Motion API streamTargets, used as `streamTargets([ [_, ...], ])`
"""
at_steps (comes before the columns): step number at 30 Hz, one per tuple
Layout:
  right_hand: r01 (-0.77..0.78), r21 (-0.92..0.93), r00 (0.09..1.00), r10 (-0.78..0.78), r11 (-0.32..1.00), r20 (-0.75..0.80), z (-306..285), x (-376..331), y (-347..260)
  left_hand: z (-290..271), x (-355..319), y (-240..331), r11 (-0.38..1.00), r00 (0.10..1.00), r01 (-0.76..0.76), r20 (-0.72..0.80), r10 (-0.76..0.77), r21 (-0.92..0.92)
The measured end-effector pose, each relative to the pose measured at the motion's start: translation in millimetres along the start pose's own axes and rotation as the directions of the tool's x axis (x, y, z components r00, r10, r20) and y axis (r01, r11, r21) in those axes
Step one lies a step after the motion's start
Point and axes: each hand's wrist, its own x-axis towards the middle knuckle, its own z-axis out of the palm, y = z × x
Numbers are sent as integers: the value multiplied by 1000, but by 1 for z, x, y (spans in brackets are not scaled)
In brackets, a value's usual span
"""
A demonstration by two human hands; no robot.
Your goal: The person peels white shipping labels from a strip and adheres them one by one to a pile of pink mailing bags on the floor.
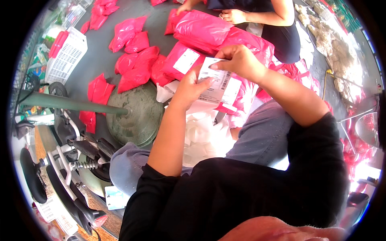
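While a pink plastic mailer pile (201,29) spreads on the far side, left hand (188,90) pinches the left edge, right hand (241,62) the far end, of a barcoded label sheet (213,90) between them; long axis roughly near-to-far.

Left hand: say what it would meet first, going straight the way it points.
The left hand, past its label, would likely meet the pink bag just ahead, though depth is unclear.
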Motion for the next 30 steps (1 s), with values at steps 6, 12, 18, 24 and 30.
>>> streamTargets([
  [6, -50, 171, 979, 81, 984, -184, -42, -19, 57, 44, 43, -51, 988, 993, 27, -116, -9, 153],
  [12, -167, 153, 951, 200, 974, -238, -82, -22, 93, 83, 86, -65, 985, 992, 114, -74, -105, 126],
  [18, -208, 127, 872, 243, 970, -425, -101, -20, 130, 91, 127, -97, 963, 976, 215, -1, -218, 160],
  [24, -210, 51, 810, 203, 976, -550, -140, 1, 173, 84, 148, -112, 766, 833, 484, 46, -552, 423],
  [30, -312, -191, 823, 165, 931, -544, -177, 59, 243, 58, 131, -161, 703, 705, 707, 0, -709, -71],
])
